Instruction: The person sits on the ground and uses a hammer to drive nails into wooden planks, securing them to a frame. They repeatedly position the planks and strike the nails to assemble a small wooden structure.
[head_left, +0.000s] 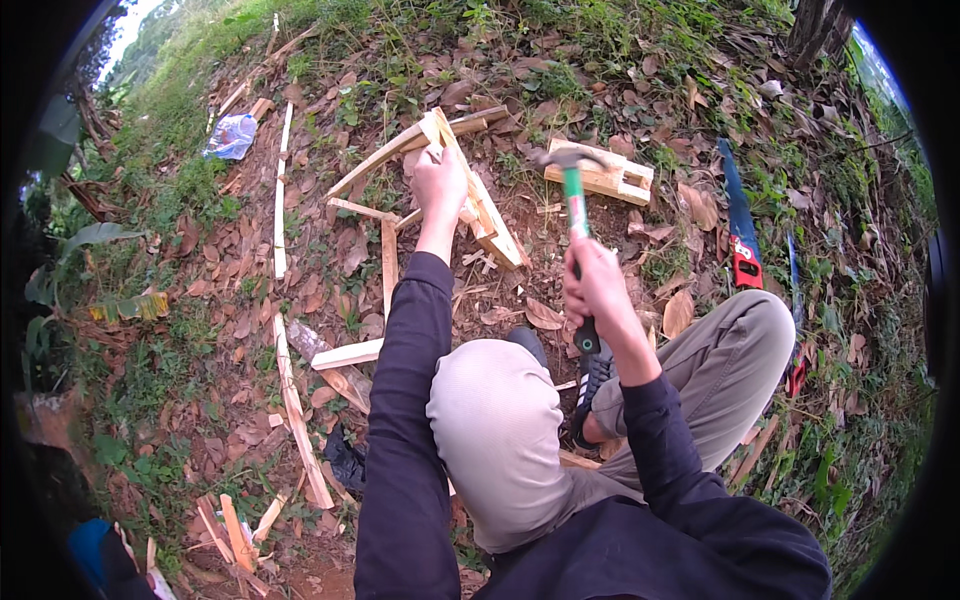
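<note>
My right hand (599,280) is closed around the dark grip of a claw hammer (574,198) with a green shaft. Its metal head is raised, left of a pale wooden piece (592,173) that has a slot cut in it. Ahead of me, my left hand (440,184) has its fingers closed at the upper corner of a wooden frame (485,210) made of nailed-looking strips. Whether a nail sits between those fingers is hidden. Thin legs of the frame reach left and toward me, near a loose pale strip (347,354).
A handsaw (736,205) with a blue blade and red handle lies at right, another saw (796,365) beyond my knee. Long wooden strips (285,190) run along the left. A clear plastic bag (232,137) lies far left; wood offcuts (236,530) are at lower left. Leaves litter the sloping ground.
</note>
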